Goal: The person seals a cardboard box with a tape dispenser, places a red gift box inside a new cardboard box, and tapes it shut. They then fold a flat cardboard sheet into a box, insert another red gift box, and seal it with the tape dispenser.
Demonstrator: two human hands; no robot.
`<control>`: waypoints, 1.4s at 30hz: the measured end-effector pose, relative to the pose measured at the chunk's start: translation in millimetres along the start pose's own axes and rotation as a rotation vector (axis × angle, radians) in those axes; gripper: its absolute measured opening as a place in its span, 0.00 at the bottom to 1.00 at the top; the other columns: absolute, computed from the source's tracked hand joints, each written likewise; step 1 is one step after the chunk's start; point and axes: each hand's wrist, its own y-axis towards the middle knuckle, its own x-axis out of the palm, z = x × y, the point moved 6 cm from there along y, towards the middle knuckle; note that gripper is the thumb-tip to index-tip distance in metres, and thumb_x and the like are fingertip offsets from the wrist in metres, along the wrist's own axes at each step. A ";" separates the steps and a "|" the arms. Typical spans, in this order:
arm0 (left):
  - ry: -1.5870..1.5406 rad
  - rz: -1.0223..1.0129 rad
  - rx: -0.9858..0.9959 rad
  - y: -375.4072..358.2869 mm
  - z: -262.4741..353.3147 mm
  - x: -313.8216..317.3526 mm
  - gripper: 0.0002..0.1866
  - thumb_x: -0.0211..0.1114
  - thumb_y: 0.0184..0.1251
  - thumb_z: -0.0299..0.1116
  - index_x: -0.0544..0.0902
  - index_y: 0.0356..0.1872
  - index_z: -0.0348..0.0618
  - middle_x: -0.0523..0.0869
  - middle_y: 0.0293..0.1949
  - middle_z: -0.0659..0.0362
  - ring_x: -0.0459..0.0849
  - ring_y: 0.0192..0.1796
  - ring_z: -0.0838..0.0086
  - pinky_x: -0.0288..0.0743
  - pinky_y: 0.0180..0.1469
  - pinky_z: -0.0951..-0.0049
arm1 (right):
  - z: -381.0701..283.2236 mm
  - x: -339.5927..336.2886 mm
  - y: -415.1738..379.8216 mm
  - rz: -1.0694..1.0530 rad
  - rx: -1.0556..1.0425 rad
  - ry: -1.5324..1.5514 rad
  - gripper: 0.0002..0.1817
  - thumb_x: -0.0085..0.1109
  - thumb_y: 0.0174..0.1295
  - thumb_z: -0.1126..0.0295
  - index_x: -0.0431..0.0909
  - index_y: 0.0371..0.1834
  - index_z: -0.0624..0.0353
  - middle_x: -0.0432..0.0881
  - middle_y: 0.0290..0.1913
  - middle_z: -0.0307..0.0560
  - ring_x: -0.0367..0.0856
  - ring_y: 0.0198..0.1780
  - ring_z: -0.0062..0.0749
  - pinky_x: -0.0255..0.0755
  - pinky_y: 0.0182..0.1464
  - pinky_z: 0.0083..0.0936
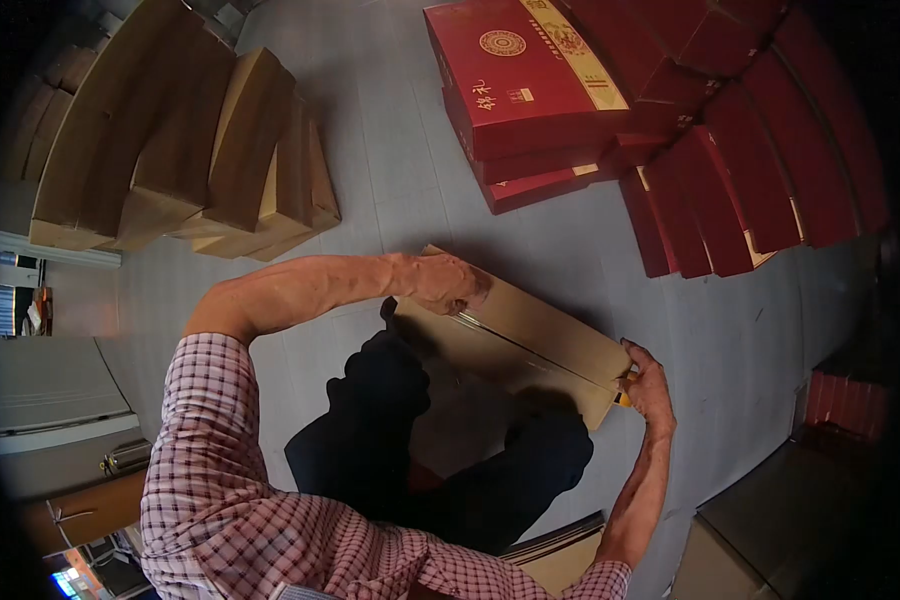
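Observation:
A long brown cardboard box [550, 325] lies slantwise across the floor between my legs, with a narrow gap running lengthwise between its top flaps. My left hand [452, 284] presses down near its far left end, fingers curled at the edge of a flap. At the opposite end, my right hand [649, 386] is closed beside the box's corner, thumb towards the box. Between its fingers a small yellow thing [624, 398] shows; most of it is hidden, so its kind cannot be made out.
Brown cartons [240, 150] are stacked at the upper left. Red gift boxes [530, 75] with gold print are piled at the upper right. Flat cardboard [565, 555] lies near my right forearm, and a dark carton [780, 520] stands at the lower right. Grey floor [390, 150] runs between the stacks.

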 end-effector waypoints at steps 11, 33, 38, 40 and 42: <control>0.087 -0.298 -0.228 -6.9 13.1 -26.1 0.13 0.69 0.58 0.30 0.89 0.44 0.43 0.90 0.44 0.49 0.89 0.51 0.51 0.82 0.52 0.54 | -5.5 -0.7 -1.4 -0.014 0.034 0.019 0.46 0.71 0.51 0.91 0.73 0.78 0.58 0.79 0.75 0.50 0.76 0.76 0.43 0.72 0.76 0.34; 0.627 0.084 0.109 -28.4 -14.1 11.2 0.07 0.61 0.74 0.33 0.80 0.41 0.39 0.85 0.42 0.53 0.86 0.46 0.65 0.81 0.48 0.64 | -61.9 -1.4 11.8 -0.171 0.017 -0.371 0.42 0.78 0.50 0.75 0.77 0.75 0.56 0.84 0.70 0.52 0.83 0.68 0.44 0.75 0.70 0.34; 0.564 0.051 0.096 -26.8 -13.9 8.9 0.07 0.62 0.73 0.33 0.80 0.41 0.39 0.85 0.42 0.53 0.87 0.46 0.64 0.81 0.48 0.63 | -145.9 86.8 62.5 -0.423 -0.301 -0.010 0.55 0.83 0.49 0.56 0.67 0.82 0.60 0.70 0.81 0.55 0.69 0.81 0.48 0.64 0.81 0.37; 0.556 0.041 0.101 -24.6 -13.2 10.0 0.08 0.62 0.73 0.33 0.80 0.41 0.39 0.85 0.42 0.53 0.87 0.47 0.64 0.81 0.48 0.63 | -179.7 138.1 97.1 -0.451 -0.520 -0.084 0.65 0.84 0.45 0.48 0.60 0.85 0.64 0.64 0.85 0.55 0.63 0.84 0.48 0.60 0.83 0.38; 0.552 0.039 0.112 -25.9 -13.9 6.8 0.08 0.62 0.73 0.33 0.80 0.41 0.39 0.85 0.42 0.53 0.87 0.47 0.64 0.81 0.48 0.63 | -207.2 161.6 110.3 -0.392 -0.545 -0.206 0.74 0.86 0.39 0.42 0.53 0.86 0.66 0.61 0.86 0.56 0.62 0.84 0.50 0.61 0.82 0.41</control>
